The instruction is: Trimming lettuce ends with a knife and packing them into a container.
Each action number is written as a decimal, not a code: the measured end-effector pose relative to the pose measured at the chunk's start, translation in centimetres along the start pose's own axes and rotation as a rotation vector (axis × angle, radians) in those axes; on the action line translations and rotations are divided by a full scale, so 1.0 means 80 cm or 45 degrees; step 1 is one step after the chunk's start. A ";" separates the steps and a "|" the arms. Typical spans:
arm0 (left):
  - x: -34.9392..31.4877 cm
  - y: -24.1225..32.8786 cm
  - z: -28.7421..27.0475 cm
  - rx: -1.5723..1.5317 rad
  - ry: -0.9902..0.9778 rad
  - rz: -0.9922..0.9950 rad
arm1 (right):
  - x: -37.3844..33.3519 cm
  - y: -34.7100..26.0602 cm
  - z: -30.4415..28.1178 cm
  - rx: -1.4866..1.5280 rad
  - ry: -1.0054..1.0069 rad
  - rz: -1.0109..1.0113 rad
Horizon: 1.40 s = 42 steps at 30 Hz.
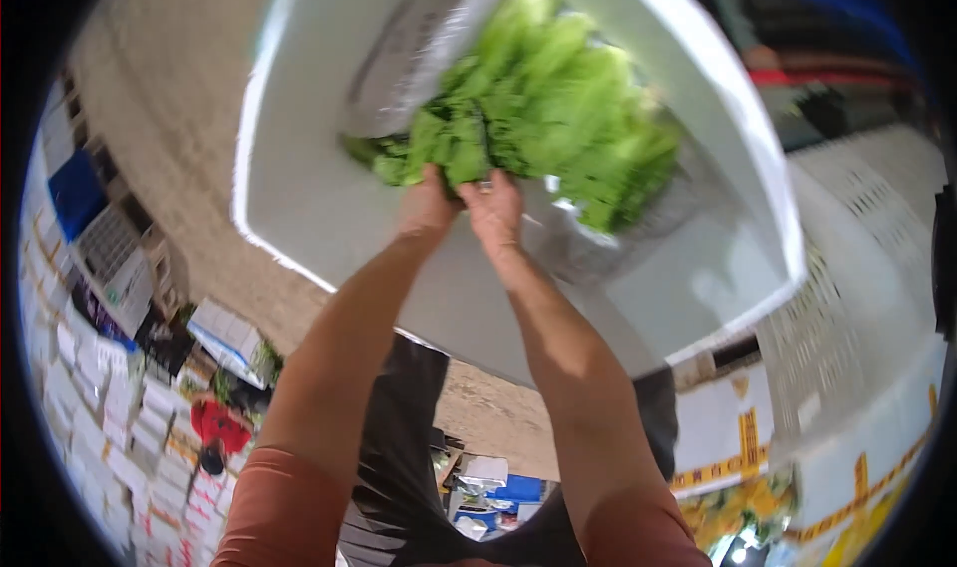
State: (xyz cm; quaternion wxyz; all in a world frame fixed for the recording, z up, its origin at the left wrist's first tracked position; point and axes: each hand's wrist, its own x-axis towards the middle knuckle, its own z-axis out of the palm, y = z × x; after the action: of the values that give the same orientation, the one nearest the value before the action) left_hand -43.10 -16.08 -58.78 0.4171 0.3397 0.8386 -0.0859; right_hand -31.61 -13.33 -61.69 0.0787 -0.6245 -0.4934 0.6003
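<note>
Both my hands reach down into a deep white foam box (pixel 289 158). A bunch of darker leafy greens (pixel 451 140) lies at their fingertips. My left hand (pixel 431 206) is closed on the near edge of this bunch, its fingertips partly hidden by leaves. Close beside it, my right hand (pixel 495 211) grips the same bunch, fingers bent. Paler lettuce-like greens (pixel 568 98) fill the box's far right part, smeared by motion. A greyish plastic-wrapped bundle (pixel 409 63) leans at their left. Thin clear plastic (pixel 598 255) lies under the pale leaves.
White crates with slotted sides (pixel 822 348) stand at the right. A printed white box (pixel 723 427) sits below them, near yellow-green produce (pixel 743 512). Stacked white boxes (pixel 90 387) crowd the far left, where a person in red (pixel 219 425) is seen. Brown ground (pixel 169 98) borders the foam box.
</note>
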 end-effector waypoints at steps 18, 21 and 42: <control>-0.172 0.086 -0.246 -0.398 -0.550 0.219 | -0.615 -0.117 -0.428 0.692 1.338 0.345; -0.227 0.132 -0.232 -0.274 -0.360 0.166 | -0.669 -0.069 -0.491 0.860 1.596 0.273; -0.757 0.670 0.083 0.240 -0.920 0.914 | -0.848 0.273 -0.975 1.162 2.211 1.344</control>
State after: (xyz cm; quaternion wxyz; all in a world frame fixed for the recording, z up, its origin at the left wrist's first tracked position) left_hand 21.06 -8.63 -9.64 0.6508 0.5908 0.4604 -0.1242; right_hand 58.38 -33.94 -10.34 0.3543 -0.8763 0.3238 0.0429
